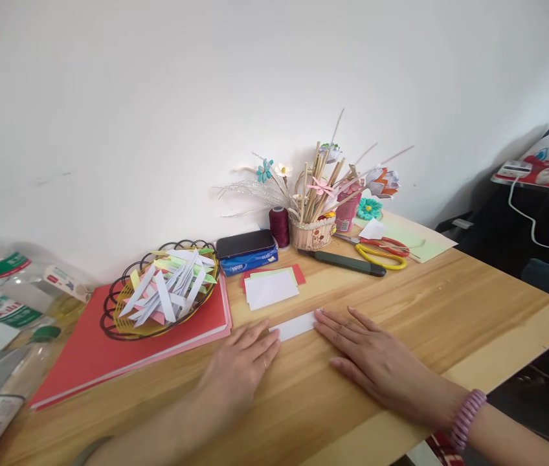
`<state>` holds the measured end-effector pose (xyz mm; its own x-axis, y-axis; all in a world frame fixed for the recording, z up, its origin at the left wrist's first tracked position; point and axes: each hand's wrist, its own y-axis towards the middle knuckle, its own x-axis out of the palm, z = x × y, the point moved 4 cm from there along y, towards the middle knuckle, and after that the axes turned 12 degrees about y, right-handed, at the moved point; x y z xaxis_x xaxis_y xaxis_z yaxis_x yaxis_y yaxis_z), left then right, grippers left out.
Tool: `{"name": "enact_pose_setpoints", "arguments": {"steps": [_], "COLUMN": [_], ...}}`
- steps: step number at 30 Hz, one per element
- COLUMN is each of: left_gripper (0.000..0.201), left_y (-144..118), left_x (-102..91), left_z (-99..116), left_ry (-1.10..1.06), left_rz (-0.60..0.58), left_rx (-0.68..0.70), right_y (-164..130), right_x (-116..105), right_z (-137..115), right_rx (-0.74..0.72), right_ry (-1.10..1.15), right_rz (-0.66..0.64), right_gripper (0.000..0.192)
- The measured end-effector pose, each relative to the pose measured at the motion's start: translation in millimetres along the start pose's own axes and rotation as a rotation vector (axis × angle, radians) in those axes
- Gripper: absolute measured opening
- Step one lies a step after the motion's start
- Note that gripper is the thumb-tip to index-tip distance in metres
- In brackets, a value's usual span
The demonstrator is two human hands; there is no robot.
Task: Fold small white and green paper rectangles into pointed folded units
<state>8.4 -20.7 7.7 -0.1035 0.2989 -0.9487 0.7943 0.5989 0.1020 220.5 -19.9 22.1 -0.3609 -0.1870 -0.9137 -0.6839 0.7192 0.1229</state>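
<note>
Near the middle of the wooden table (pixel 401 310), a narrow strip of white paper (pixel 295 325) lies flat, with a hand at each end. It looks folded lengthwise, though the layers cannot be told apart. The left hand (pixel 243 369) is laid palm down at the strip's left end, its fingertips (pixel 269 346) touching or just covering the paper's edge; the right hand (pixel 376 362) is laid palm down at the right end, its fingertips (pixel 320 318) resting against the strip. Both sets of fingers are stretched out flat and slightly spread, and nothing is gripped; the paper is only pressed down. A pink coiled band (pixel 466 417) is worn on the right wrist. As a judgement, the step in hand is the flattening or creasing of the strip, and it is done well if one end is pinned firmly while the crease is run along with the other fingertips, the edges being kept aligned and the pressure even, so that the paper is not skewed or buckled. Just beyond the strip a small stack of cards (pixel 271 287), white over green and red, is laid. To the left, a wire basket (pixel 158 294) of folded paper pieces is set on a red folder (pixel 90 356). Farther off, scissors (pixel 381 249), a spool of thread (pixel 279 225) and a small basket of sticks and paper flowers (pixel 312 223) are ranged against the wall.
</note>
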Motion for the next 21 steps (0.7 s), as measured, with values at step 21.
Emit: {"name": "enact_pose_setpoints", "arguments": {"steps": [21], "left_gripper": [0.059], "left_y": [-3], "left_x": [-4.7], "left_z": [-6], "left_ry": [-0.264], "left_rz": [-0.097], "left_rx": [-0.084], "right_y": [27], "right_x": [17], "right_z": [-46], "right_rx": [-0.106], "right_ry": [-0.005], "right_rz": [-0.145], "right_gripper": [0.077]}}
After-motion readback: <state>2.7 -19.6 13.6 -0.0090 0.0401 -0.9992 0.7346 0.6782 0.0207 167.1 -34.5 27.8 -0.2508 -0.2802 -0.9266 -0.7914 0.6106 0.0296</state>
